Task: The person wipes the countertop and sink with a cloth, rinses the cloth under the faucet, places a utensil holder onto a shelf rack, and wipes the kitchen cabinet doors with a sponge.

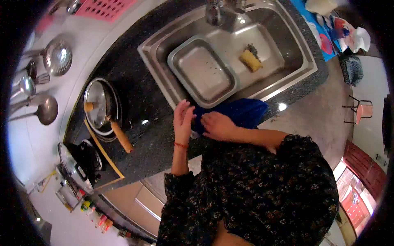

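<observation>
Over the front edge of the sink lies a dark blue cloth (pixel 246 111). My right hand (pixel 219 126) rests on the cloth with its fingers bent against it. Just left of the cloth, my left hand (pixel 183 118) is raised above the dark counter, fingers apart and nothing in them. A rectangular metal tray (pixel 201 69) stands in the left part of the steel sink (pixel 279 88). To the tray's right, a yellow sponge (pixel 251 60) lies on the sink bottom beside a dark scouring pad (pixel 251 49).
On the counter at left stands a pan (pixel 107 133) with a glass lid (pixel 95 104) and wooden handle. Another lidded pot (pixel 76 168) is at lower left. Ladles (pixel 48 110) hang on the wall. A faucet (pixel 213 14) rises behind the sink.
</observation>
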`<state>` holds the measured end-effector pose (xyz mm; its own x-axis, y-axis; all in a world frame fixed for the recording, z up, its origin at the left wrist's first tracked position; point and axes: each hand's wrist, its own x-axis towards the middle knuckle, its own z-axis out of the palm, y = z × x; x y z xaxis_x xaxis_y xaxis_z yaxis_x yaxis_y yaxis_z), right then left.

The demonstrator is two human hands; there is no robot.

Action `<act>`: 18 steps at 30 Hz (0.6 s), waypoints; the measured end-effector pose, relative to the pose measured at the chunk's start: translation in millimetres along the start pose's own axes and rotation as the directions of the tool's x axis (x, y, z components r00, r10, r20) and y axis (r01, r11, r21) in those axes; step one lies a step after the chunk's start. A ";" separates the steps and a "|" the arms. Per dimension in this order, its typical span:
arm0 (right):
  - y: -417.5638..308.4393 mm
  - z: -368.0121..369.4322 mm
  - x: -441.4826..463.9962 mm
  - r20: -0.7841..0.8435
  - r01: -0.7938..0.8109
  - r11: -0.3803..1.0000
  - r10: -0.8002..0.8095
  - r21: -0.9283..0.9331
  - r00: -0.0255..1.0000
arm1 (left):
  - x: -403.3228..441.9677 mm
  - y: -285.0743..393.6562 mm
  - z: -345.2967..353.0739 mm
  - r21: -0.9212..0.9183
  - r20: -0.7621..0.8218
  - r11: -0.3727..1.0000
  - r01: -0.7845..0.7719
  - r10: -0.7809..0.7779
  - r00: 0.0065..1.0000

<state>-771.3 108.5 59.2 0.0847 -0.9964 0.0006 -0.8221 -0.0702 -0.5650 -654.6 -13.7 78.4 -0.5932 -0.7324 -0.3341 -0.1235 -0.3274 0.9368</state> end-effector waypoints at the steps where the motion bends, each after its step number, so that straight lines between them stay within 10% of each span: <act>1: 7.3 9.4 -4.8 -0.185 0.135 0.989 -0.145 -0.062 0.972 | 18.7 -9.2 9.9 0.123 -0.004 0.991 0.049 -0.048 0.999; 4: 25.9 -24.6 6.2 0.314 -0.133 0.948 0.037 0.288 0.949 | 60.0 -33.7 30.1 0.716 0.024 0.695 -0.073 0.080 0.997; 6: 60.8 -24.9 9.5 -0.186 -0.184 0.919 0.261 0.348 0.947 | 71.5 -33.9 41.8 0.658 -0.015 0.750 0.073 -0.083 0.996; 11: 182.7 -43.9 33.7 -0.111 -0.816 0.572 0.819 0.089 0.562 | 83.6 -58.4 47.3 0.633 -0.124 0.723 0.277 -0.259 0.958; 14: 229.9 -39.2 20.4 -0.510 -0.818 0.539 0.655 -0.201 0.557 | 110.2 -96.7 30.7 0.636 -0.134 0.724 0.269 -0.240 0.962; 18: 256.0 -67.3 16.8 -0.279 -0.940 0.342 0.900 -0.023 0.334 | 128.3 -90.7 43.9 0.714 -0.348 0.489 0.501 -0.373 0.860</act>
<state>-1018.2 70.5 -30.0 -0.8689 -0.4093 -0.2785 -0.3732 0.9112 -0.1747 -754.5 -51.8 -44.9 -0.1873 -0.7154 -0.6731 -0.9256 -0.1010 0.3649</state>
